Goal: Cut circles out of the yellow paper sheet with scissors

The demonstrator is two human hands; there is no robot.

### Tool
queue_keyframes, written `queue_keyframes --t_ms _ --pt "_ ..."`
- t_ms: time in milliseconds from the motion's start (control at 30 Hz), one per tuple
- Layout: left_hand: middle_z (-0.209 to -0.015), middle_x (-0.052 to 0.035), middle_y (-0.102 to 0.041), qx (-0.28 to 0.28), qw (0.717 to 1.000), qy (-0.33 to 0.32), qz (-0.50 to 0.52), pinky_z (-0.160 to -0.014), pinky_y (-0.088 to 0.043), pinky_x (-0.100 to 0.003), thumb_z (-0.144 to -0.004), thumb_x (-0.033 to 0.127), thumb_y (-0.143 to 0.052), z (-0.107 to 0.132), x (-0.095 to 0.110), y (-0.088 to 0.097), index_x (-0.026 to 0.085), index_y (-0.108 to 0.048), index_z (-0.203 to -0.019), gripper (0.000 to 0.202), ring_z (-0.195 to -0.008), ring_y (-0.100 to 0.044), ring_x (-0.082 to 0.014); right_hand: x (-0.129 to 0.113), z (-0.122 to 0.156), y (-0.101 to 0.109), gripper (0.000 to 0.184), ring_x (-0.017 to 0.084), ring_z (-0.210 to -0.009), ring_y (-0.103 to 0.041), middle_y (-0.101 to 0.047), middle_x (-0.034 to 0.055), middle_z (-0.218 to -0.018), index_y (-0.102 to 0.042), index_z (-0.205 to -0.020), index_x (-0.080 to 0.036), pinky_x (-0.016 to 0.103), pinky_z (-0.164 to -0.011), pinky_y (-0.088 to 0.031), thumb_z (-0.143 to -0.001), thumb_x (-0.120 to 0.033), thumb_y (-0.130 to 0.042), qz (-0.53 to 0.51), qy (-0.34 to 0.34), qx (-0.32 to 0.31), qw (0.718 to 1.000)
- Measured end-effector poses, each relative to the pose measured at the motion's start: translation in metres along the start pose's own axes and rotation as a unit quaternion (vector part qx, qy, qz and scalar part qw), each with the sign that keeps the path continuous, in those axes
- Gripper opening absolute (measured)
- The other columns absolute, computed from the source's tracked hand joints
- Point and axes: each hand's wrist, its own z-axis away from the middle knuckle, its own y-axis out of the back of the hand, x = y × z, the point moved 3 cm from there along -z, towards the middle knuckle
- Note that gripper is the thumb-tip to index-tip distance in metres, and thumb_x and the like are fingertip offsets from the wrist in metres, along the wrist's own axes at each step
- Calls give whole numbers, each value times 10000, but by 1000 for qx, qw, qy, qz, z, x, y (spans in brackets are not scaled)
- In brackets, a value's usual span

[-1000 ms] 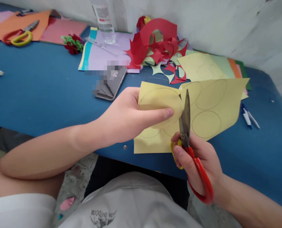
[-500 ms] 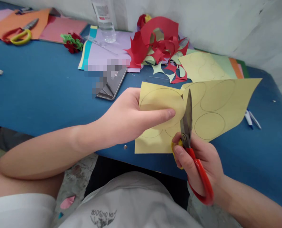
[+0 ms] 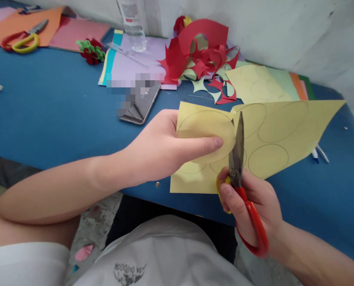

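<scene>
My left hand [image 3: 161,149] pinches a yellow paper sheet [image 3: 272,135] marked with pencilled circles, thumb on top of a partly cut circle [image 3: 205,127]. My right hand [image 3: 251,202] is closed round the red and yellow handles of a pair of scissors [image 3: 239,167]. The blades point up and away, lying in the cut beside the circle's right edge. The sheet is held in the air above the front edge of the blue table [image 3: 51,115].
A phone [image 3: 141,105] lies just beyond my left hand. Behind it are purple paper, a water bottle [image 3: 132,24], a heap of red and green paper offcuts [image 3: 203,55], stacked coloured sheets [image 3: 284,79], another pair of scissors [image 3: 20,37] far left, and pens [image 3: 320,153] right.
The yellow sheet's right side has swung a little further right and up. The scissors and both hands have shifted slightly right along the cut.
</scene>
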Motion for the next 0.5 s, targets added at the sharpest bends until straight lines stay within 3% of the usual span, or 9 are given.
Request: queue_keyframes --t_ms 267,500 --pt "-1077 -43 -960 -6 998 20 55 -922 -761 -349 -924 135 -981 2 -2 -4 176 -954 -1107 190 -1083 -934 -297 3 1 -1 124 138 -518 -585 -639 -66 -672 -690 -1068 -253 272 -511 -518 -1167 -322 -661 -14 13 -1 1000" --pt "-1082 -31 -954 2 998 35 45 -989 -775 -424 -893 177 -1013 2 -2 -4 208 -948 -1059 181 -1167 -926 -361 -1 -1 -2 151 113 -470 -561 -621 -85 -630 -681 -1035 -248 242 -487 -494 -1169 -314 -654 -3 30 5 1000"
